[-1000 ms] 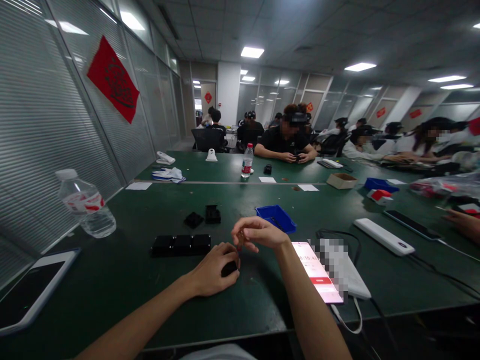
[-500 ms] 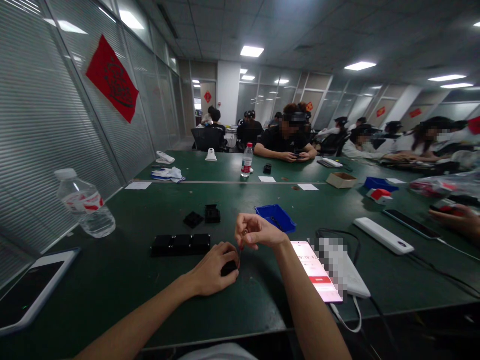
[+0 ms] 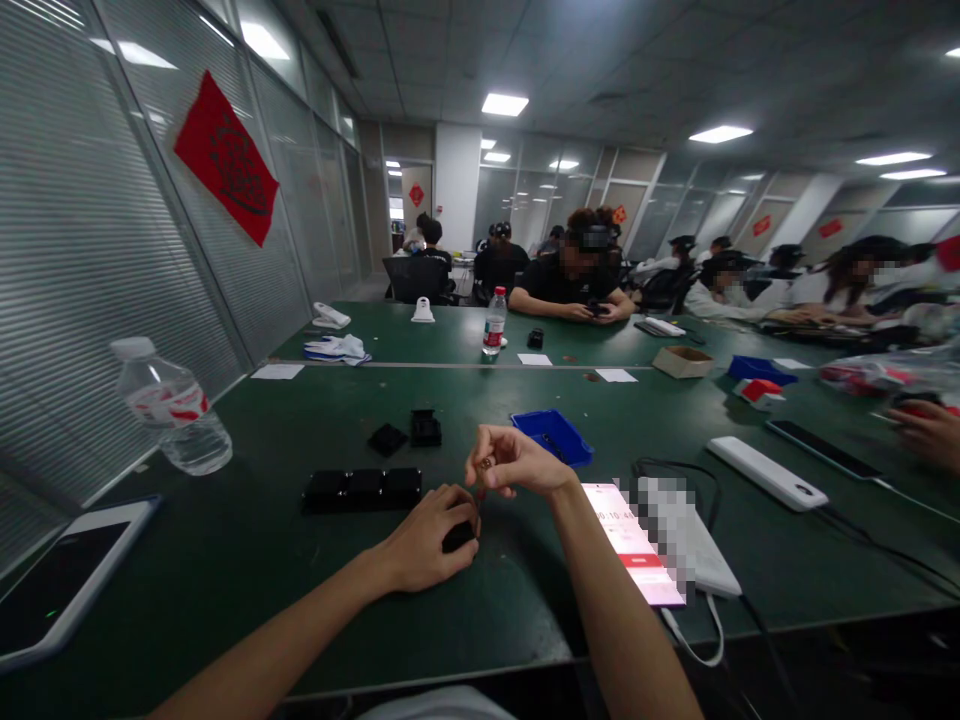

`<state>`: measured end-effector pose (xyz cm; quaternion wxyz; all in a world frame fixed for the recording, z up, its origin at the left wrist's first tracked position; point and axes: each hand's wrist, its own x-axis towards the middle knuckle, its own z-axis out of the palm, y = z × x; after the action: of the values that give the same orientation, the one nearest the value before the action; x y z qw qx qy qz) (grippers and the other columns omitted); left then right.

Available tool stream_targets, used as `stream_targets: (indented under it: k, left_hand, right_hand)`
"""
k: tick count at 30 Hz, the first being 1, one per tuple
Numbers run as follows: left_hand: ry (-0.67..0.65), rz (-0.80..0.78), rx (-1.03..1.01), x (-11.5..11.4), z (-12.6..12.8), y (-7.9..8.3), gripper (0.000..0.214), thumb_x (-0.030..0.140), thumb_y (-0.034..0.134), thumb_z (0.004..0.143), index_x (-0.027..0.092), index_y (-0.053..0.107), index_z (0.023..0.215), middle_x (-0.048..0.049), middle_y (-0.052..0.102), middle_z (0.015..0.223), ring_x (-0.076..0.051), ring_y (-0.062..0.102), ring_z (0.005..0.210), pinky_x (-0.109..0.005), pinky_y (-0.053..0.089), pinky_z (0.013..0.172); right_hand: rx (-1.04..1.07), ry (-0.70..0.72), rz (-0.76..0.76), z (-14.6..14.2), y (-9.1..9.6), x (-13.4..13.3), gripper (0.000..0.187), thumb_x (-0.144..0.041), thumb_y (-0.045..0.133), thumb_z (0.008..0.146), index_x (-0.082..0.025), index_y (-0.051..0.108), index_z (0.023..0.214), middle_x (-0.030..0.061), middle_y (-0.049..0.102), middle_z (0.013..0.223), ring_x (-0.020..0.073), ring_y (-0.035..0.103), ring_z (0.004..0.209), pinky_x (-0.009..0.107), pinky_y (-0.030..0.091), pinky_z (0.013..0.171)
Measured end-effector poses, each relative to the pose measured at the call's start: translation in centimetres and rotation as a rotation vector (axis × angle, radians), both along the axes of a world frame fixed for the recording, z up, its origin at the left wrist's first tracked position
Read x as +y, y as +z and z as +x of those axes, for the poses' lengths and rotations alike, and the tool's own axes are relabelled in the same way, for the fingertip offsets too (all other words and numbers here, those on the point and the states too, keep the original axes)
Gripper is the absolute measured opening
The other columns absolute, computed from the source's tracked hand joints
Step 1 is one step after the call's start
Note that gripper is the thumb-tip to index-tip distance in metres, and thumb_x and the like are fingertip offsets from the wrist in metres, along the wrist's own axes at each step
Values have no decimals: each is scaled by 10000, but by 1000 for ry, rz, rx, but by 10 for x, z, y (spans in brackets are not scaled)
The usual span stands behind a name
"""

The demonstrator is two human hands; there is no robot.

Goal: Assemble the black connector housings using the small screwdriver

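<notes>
My left hand (image 3: 429, 540) rests on the table, its fingers wrapped round a small black plastic box (image 3: 458, 537). Above the box's right side, my right hand (image 3: 523, 463) pinches a slim screwdriver (image 3: 486, 466), whose thin shaft points down at the box. Its tip is hidden by my left fingertips. Left of my hands stands a row of three black boxes (image 3: 363, 489) with small shiny spots at their edges. Farther back lie an open black box (image 3: 426, 427) and a flat black piece (image 3: 388, 439). Behind my right hand sits a blue tray (image 3: 553, 436) with small dark bits inside.
A lit phone (image 3: 634, 545) and a white power bank (image 3: 766, 472) with cables lie on the right. At left are a water bottle (image 3: 174, 410) and a tablet-like device (image 3: 71, 575). Another person (image 3: 574, 280) sits across the green table (image 3: 337, 620).
My right hand has shifted very slightly left, with the screwdriver turned a little in its fingers. My left hand and the box stay put. A co-worker's hand at far right has moved.
</notes>
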<state>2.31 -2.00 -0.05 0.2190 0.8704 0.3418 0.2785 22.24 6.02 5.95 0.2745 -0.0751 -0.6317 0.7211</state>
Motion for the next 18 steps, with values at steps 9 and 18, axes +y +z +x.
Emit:
stream_targets:
  k: [9,18]
  left_hand:
    - [-3,-25,6,-1,-1,1,83,201,638,886,220,651,966,-66,624,1210,-254,575,1126,-420,456,1040]
    - [5,-14,17,-2,0,3,79,192,645,878,221,644,951,-62,632,1205,-249,584,1109,-420,461,1027]
  right_hand:
    - [23,38,-1,-2,1,-1,364,-377,788,871,-136,649,1107,65,734,951,58,604,563,156,486,476]
    - [-17,4,47,3,0,2,216,-218,857,783,-131,715,921,58,757,968,39,595,517,126,445,413]
